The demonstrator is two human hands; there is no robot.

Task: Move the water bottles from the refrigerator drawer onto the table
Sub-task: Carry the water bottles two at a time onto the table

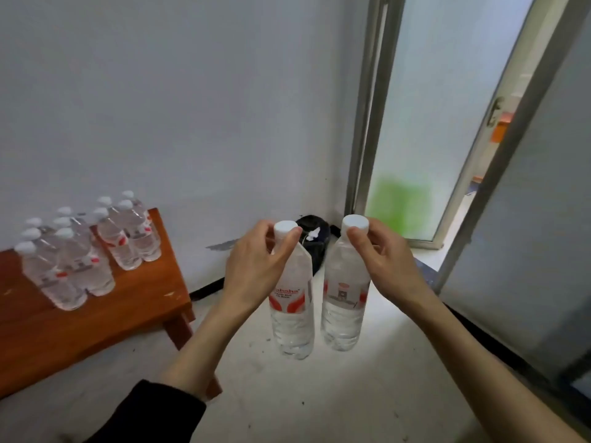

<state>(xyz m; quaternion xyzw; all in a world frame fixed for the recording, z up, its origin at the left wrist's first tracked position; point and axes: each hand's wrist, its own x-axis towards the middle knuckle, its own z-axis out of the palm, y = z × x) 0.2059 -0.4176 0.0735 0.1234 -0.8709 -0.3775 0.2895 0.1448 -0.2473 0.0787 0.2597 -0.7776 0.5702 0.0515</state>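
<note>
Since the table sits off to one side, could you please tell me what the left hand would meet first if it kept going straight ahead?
Probably the dark bag on the floor by the wall, beyond the left hand and its bottle; depth is unclear. The table lies off to the left.

Two bare forearms, slim. Black sleeve [166, 410] pushed up on the left arm. No rings or watch on left hand [256, 263] or right hand [383, 260].

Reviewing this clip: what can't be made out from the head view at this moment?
- Refrigerator drawer: not in the head view at all.
- Wooden table: cut off by the left edge.
- Bottles on the table: overlapping, exact count unclear.
- Left bottle's label: partly hidden by the left hand.
- Dark object in the corner: blocked by both held bottles.
</note>
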